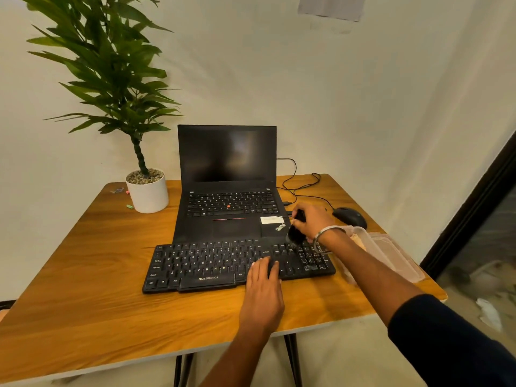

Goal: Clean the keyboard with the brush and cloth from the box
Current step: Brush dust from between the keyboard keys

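right hand (310, 219) fingers curl round black brush (295, 233) on flat black keyboard (212, 263); left hand (262, 289) lies straight-fingered.

Head view – looks forward, down, close over table (83, 275).

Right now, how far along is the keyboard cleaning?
Done: the brush is out of the box, which sits open at the table's right edge. In hand: the right hand grips the brush with its bristles on the keyboard's right-hand keys, while the left hand rests flat on the front edge, steadying it. Left: apparently the remaining keys and the cloth wipe; no cloth is clearly visible.
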